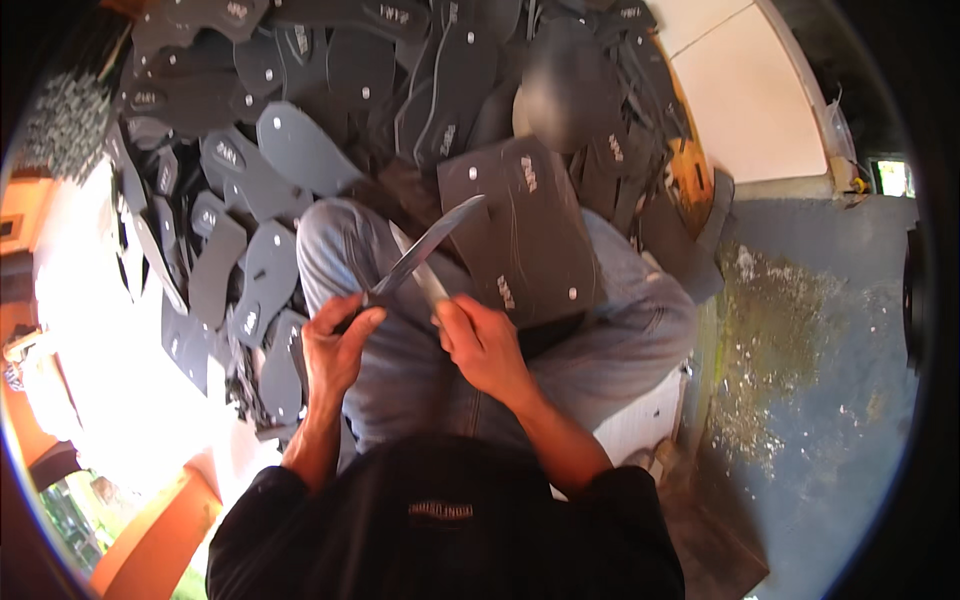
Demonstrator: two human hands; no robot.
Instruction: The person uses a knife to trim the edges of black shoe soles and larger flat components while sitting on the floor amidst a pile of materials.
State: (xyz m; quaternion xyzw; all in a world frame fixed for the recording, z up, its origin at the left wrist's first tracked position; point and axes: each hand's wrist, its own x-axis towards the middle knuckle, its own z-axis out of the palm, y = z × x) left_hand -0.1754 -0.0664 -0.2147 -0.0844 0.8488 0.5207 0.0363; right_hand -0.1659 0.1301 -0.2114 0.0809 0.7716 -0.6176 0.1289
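My left hand [340, 345] is closed around the handle of a knife [440, 232], whose curved grey blade slants up to the right. My right hand [482, 348] grips a narrow, pale, blade-like strip [428, 278] that points up to the left; whether it is a second knife or a sharpening tool I cannot tell. The two cross, close together or touching, over my lap. Beyond them a dark rectangular foam sheet [520, 225], with scored curved lines and pale printed marks, rests across my legs.
Many dark sole-shaped cutouts [305, 150] are heaped in front of me and to my left. Pale tiles [745, 95] lie at the far right, beside a worn grey-blue floor [810, 330]. A brown board [710, 530] is at the lower right. Strong light washes out the left.
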